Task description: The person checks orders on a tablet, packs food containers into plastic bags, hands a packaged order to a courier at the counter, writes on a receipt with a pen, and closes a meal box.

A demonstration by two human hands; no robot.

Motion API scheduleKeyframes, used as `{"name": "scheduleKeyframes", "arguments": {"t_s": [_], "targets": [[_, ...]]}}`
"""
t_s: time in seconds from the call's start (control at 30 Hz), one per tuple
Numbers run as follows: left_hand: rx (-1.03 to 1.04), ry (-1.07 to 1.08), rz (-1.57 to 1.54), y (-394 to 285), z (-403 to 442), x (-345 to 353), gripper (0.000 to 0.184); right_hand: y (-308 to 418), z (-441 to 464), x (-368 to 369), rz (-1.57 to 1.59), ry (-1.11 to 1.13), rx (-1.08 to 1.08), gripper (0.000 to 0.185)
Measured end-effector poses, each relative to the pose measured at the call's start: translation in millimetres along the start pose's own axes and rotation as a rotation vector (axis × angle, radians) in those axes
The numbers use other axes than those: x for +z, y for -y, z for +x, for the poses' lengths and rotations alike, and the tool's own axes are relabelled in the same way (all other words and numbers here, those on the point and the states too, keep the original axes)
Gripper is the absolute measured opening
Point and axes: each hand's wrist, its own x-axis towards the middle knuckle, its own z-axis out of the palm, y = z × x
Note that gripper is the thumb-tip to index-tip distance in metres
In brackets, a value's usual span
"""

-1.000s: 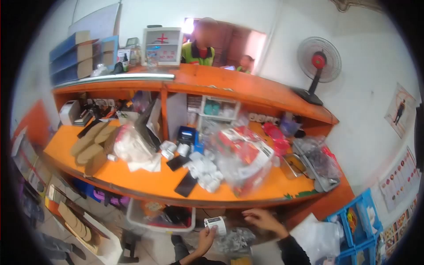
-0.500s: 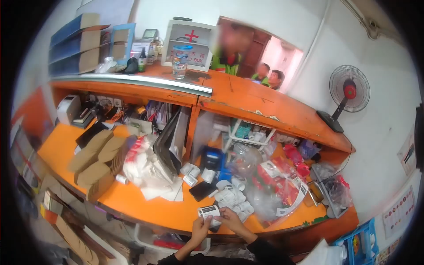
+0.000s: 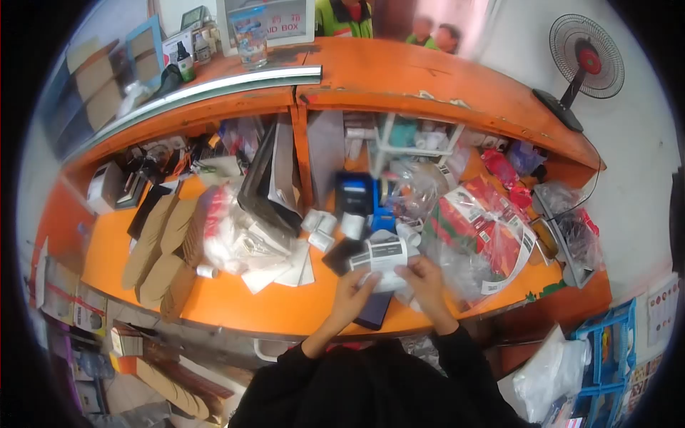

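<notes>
Orange desk (image 3: 242,307) beneath a raised counter (image 3: 385,68), pale wall (image 3: 635,143) behind. Both our hands work over the desk's near edge. Our left hand (image 3: 351,296) pinches a printed label (image 3: 387,250) at its lower left, thumb on top; our right hand (image 3: 428,284) pinches its right side, thumb and fingers closed on the paper. Label sits between the hands, tilted so the print faces us. Whether it is loose or the end of a roll, we cannot tell.

Step in hand, by our judgement: holding the label two-handed for viewing or handling. Any next move calls for an even pinch at both edges, so that the paper neither creases nor slips.

Outward: a dark phone (image 3: 373,312) lies just below the label, between our hands. Small white rolls (image 3: 353,226) lie just beyond, near a blue-and-black device (image 3: 354,194). To the right, a clear bag (image 3: 464,214) with red contents; well to the left, cardboard pieces (image 3: 153,246). A fan (image 3: 586,60) stands on the counter's right end; a person in a bright vest (image 3: 346,18) is beyond it.
</notes>
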Motion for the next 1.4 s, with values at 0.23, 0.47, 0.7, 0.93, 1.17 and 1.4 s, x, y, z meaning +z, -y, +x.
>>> {"name": "scheduleKeyframes", "arguments": {"t_s": [0.23,0.47,0.7,0.93,1.17,1.4], "targets": [[-0.129,-0.092,-0.102,2.6,3.5,-1.0,0.019,-7.1,1.1,8.7,-0.023,-0.010,-0.016,0.018],[-0.204,-0.139,-0.114,29.5,-2.4,-5.1,0.018,-36.1,-3.9,13.3,0.118,-0.177,-0.115,0.015],[-0.220,-0.276,-0.179,37.5,-7.8,-15.5,0.021,-43.8,-15.4,0.1,0.500,-0.153,-0.020,0.007],[-0.161,-0.226,-0.205,41.4,-16.4,-7.7,0.022,-50.8,-18.3,17.0,0.158,-0.179,-0.058,0.025],[-0.134,-0.216,-0.133,46.3,-17.1,-6.2,0.022,-52.4,-14.9,17.1,0.065,-0.182,0.078,0.043],[-0.075,-0.298,-0.075,51.8,-12.4,-4.1,0.023,-67.1,-18.5,36.9,-0.249,-0.329,-0.193,0.030]]}}
